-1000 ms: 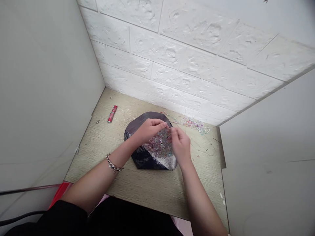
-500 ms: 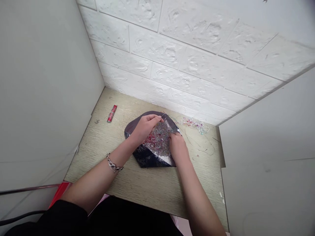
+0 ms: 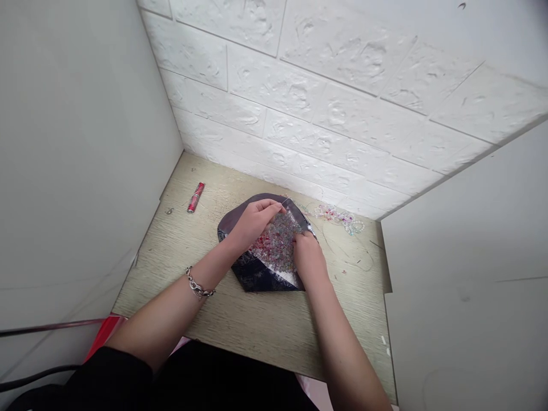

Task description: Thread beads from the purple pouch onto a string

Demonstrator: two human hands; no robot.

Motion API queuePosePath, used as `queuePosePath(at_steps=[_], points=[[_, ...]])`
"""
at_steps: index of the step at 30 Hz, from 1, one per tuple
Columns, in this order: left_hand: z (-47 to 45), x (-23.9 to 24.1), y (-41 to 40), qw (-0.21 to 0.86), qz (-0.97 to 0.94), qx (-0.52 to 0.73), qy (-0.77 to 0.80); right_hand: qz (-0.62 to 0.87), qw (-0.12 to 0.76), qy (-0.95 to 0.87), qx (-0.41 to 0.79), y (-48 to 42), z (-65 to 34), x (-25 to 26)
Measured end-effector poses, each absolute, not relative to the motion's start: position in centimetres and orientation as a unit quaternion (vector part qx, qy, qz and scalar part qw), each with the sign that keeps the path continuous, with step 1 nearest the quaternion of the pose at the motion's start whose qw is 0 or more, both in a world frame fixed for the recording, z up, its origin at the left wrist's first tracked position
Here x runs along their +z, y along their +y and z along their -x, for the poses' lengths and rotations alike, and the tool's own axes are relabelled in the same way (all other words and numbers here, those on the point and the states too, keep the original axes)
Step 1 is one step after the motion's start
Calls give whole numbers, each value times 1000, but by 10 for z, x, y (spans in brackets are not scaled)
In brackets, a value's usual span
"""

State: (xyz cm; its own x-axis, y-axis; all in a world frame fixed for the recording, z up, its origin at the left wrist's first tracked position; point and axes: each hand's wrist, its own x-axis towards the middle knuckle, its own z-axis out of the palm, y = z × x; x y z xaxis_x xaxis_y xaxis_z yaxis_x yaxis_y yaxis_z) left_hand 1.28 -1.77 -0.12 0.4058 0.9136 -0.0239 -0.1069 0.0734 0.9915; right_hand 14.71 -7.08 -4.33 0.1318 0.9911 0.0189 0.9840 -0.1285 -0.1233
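Observation:
Many small pink, red and clear beads point(image 3: 278, 245) lie in a dark, silver-lined pouch or sheet point(image 3: 257, 277) on the table. Above the beads, my left hand point(image 3: 261, 217) pinches a thin, needle-like piece point(image 3: 286, 201) whose tip sticks out past the fingertips. A chain bracelet point(image 3: 197, 285) circles my left wrist. My right hand point(image 3: 308, 254) is curled at the right edge of the beads, its fingers closed and bent inward. What those fingers hold, if anything, is hidden.
A red tube-like item point(image 3: 196, 198) lies on the table point(image 3: 257, 325) at the left. Strung beads point(image 3: 338, 218) are heaped at the back right, with loose thread nearby. A white brick-patterned wall point(image 3: 291, 108) stands behind, and panels close in both sides.
Both hands stay almost in place, with my right hand shifted very slightly left. The view itself has moved a touch.

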Motion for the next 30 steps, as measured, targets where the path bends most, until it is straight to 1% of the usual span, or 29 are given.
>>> queuePosePath(at_steps=[2, 4, 9, 11, 14, 17, 19, 22, 30], points=[[-13, -2, -17, 639, -544, 404, 365, 746, 78, -661, 32, -71, -147, -43], [-13, -3, -17, 641, -540, 408, 363, 742, 130, -657, 42, -71, -146, -41], [-13, -4, -17, 642, -532, 412, 366, 718, 335, -595, 135, -70, -145, -32], [-14, -2, -18, 644, -535, 401, 372, 691, 413, -553, 215, -69, -146, -31], [-14, 1, -20, 631, -561, 362, 394, 601, 528, -457, 390, -68, -147, -29], [-15, 3, -23, 602, -597, 328, 416, 499, 609, -347, 510, -68, -147, -27], [-15, 3, -24, 587, -614, 316, 422, 457, 633, -299, 548, -69, -147, -25], [-15, 2, -24, 571, -632, 309, 422, 425, 644, -268, 577, -70, -147, -24], [-15, 2, -26, 556, -667, 293, 401, 410, 647, -269, 584, -69, -145, -25]])
